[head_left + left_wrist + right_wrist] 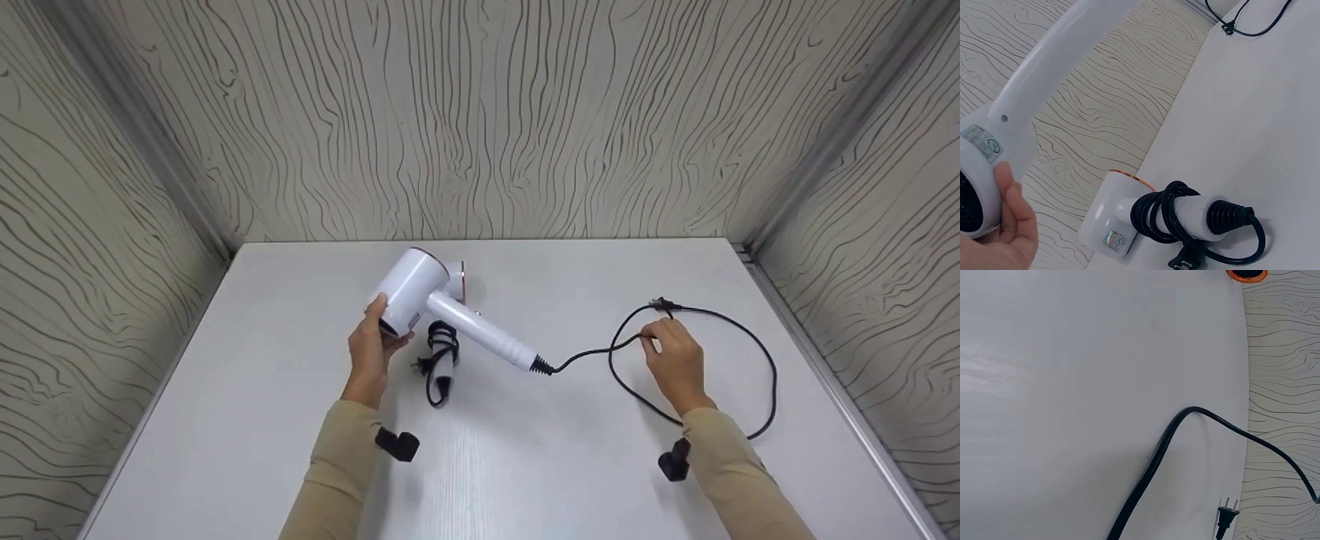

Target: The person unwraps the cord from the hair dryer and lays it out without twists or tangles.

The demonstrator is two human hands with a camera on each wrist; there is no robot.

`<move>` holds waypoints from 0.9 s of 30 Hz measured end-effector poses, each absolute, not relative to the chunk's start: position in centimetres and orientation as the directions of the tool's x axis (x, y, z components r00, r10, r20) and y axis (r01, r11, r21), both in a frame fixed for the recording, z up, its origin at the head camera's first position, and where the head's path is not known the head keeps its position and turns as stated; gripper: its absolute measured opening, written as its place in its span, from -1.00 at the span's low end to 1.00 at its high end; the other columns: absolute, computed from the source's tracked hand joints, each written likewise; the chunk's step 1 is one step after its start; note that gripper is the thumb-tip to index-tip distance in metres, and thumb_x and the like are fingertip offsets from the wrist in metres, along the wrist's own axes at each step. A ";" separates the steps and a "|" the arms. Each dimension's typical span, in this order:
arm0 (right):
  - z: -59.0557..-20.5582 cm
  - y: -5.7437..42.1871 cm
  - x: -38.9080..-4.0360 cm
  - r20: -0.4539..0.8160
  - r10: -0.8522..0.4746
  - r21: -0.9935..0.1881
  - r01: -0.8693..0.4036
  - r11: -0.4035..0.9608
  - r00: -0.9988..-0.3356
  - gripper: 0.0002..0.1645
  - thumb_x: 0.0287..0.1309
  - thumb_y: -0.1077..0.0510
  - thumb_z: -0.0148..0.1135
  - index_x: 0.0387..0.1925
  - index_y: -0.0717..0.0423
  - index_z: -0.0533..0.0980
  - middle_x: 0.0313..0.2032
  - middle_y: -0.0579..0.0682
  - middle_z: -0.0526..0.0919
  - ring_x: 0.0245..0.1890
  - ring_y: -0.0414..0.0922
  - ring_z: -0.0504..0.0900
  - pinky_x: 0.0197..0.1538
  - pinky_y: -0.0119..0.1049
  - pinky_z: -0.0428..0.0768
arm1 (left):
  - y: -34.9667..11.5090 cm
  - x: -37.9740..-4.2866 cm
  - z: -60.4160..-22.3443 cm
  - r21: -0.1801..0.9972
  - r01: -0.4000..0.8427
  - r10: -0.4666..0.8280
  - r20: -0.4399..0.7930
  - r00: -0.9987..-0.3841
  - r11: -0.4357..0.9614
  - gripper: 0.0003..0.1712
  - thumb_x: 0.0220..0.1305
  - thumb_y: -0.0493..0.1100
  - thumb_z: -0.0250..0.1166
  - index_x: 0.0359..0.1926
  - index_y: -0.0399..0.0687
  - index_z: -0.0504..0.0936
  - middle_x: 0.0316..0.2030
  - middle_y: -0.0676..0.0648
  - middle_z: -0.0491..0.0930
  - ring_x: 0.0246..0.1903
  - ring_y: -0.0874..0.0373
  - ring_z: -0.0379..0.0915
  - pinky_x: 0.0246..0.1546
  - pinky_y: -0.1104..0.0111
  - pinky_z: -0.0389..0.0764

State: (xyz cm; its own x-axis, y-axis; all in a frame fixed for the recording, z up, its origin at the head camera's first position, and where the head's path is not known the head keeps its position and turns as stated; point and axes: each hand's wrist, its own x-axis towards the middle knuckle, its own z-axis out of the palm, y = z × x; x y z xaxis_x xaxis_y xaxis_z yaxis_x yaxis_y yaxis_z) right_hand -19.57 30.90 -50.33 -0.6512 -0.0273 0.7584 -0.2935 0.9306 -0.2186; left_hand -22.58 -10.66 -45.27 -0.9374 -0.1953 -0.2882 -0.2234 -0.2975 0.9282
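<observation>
My left hand [367, 356] grips a white hair dryer [480, 330] by the rear of its barrel, thumb on top, and holds it above the table. Its handle slants down to the right. My right hand [676, 367] pinches the dryer's black cord [775, 375] between thumb and fingertips; beyond the pinch the cord loops on the right side of the table. The cord's two-pin plug [1228, 514] lies past this hand, which is out of sight in the right wrist view. Beneath the held dryer lies a second white hair dryer [1103, 216], cord wound round its handle.
The white table [247, 390] is bounded by wood-grain patterned walls [480, 135] at the back and both sides. A metal rail [847, 420] runs along the right edge. A black wrist mount [397, 444] sticks out from each sleeve.
</observation>
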 end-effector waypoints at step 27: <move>-50.0 32.5 -19.2 0.753 0.055 -0.260 -0.220 0.940 -0.655 -0.78 -0.18 0.56 0.35 -0.48 0.31 0.53 -0.46 0.14 0.59 -0.36 0.03 0.58 -0.27 -0.23 0.54 | -6.7 -22.8 -48.0 0.937 -0.334 -0.027 -0.338 -0.941 -0.101 -0.18 0.28 0.29 0.08 0.27 -0.31 0.37 0.05 -0.25 0.52 -0.23 0.16 0.58 -0.10 0.35 0.68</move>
